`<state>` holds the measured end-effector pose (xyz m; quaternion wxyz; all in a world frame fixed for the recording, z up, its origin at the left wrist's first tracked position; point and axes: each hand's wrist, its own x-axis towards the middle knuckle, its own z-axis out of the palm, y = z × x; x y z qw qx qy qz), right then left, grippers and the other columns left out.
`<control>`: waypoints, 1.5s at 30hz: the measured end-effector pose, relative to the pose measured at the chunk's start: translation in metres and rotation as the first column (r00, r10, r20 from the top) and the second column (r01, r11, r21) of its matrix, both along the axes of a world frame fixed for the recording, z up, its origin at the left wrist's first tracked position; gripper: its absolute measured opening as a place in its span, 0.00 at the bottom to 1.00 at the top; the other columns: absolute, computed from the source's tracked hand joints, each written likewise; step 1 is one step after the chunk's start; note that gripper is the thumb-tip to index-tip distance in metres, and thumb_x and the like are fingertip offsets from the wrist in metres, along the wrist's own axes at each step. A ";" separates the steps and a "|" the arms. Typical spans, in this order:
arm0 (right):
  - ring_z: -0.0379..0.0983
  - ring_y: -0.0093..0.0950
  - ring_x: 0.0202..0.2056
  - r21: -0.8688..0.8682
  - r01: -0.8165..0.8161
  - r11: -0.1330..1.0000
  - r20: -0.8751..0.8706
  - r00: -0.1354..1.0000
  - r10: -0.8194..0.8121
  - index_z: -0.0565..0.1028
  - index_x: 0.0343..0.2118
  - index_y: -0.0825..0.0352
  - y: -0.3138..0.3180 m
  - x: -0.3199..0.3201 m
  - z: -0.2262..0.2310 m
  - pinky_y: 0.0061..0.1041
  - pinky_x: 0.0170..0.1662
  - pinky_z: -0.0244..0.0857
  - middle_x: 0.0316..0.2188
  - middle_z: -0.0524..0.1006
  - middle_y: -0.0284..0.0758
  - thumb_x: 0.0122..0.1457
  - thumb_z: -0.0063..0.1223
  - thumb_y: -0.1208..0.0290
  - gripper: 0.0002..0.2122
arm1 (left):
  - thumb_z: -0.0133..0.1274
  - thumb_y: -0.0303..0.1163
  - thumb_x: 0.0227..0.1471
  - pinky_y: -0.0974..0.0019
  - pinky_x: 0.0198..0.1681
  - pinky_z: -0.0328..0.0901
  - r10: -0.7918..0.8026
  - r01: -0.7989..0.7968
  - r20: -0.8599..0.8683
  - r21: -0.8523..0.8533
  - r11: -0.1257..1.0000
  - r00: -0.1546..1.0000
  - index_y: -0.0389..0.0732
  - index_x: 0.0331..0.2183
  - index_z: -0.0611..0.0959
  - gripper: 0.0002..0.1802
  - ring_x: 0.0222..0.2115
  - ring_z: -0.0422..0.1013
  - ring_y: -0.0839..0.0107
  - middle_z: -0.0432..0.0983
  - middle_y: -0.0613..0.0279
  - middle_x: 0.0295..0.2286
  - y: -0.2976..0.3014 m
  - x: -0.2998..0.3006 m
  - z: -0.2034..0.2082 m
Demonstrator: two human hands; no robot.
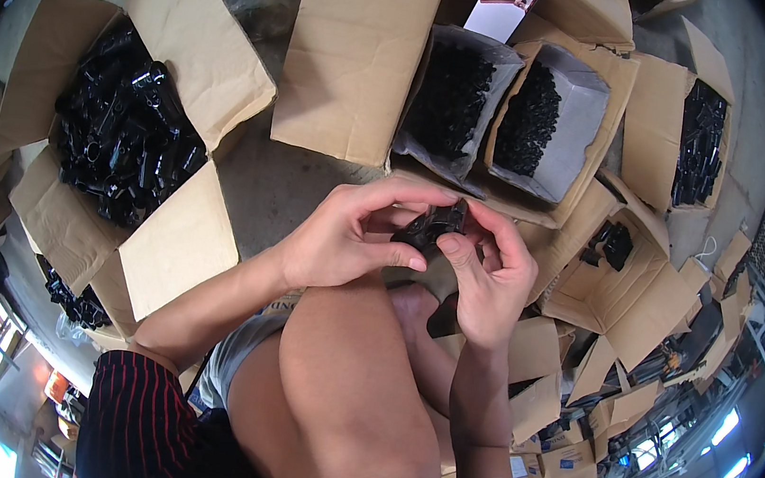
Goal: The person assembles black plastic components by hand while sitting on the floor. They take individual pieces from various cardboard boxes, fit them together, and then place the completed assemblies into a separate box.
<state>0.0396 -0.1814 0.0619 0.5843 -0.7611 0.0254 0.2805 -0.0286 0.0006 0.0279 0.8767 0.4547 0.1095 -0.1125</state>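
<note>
Both hands meet in front of me above my knee, closed round one small glossy black plastic part [431, 229]. My left hand [350, 230] grips its left side between thumb and fingers. On its right side, my right hand [495, 270] pinches the part with thumb and forefinger. The fingers cover much of it, so its exact kind cannot be made out. Just beyond the hands stand two grey bins, the left bin [500, 72] and the right bin [590, 102], both with many tiny black pieces inside.
An open carton [49, 74] at left holds a heap of shiny black plastic parts [124, 126]. To the right, a smaller carton [601, 285] has a few black parts in it. Behind it another carton [654, 129] is full of black pieces. A phone [504, 5] leans above the bins.
</note>
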 end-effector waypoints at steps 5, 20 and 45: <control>0.68 0.19 0.34 -0.036 -0.051 0.998 0.063 0.997 0.053 0.81 0.44 0.71 0.000 0.007 0.003 0.20 0.38 0.64 0.36 0.79 0.31 0.49 0.74 0.71 0.20 | 0.65 0.15 0.48 0.62 0.55 0.71 -0.018 0.015 0.040 0.077 0.997 0.999 0.34 0.57 0.73 0.34 0.52 0.73 0.66 0.72 0.56 0.55 0.000 0.002 -0.001; 0.79 0.31 0.33 -0.214 -0.139 0.967 0.039 0.988 0.151 0.80 0.43 0.71 0.032 0.072 -0.067 0.30 0.39 0.73 0.34 0.81 0.39 0.56 0.63 0.74 0.13 | 0.64 0.17 0.51 0.66 0.51 0.71 0.225 -0.231 -0.278 0.011 0.973 0.934 0.41 0.58 0.71 0.34 0.44 0.75 0.74 0.74 0.60 0.46 0.009 -0.025 -0.012; 0.76 0.50 0.47 -0.670 -0.423 0.610 0.156 0.723 0.673 0.72 0.45 0.71 0.083 0.090 -0.128 0.45 0.49 0.73 0.42 0.77 0.53 0.56 0.47 0.83 0.13 | 0.59 0.14 0.52 0.61 0.51 0.72 0.334 -0.341 -0.301 0.030 0.939 0.893 0.41 0.59 0.71 0.34 0.48 0.73 0.66 0.75 0.59 0.48 0.002 -0.009 -0.010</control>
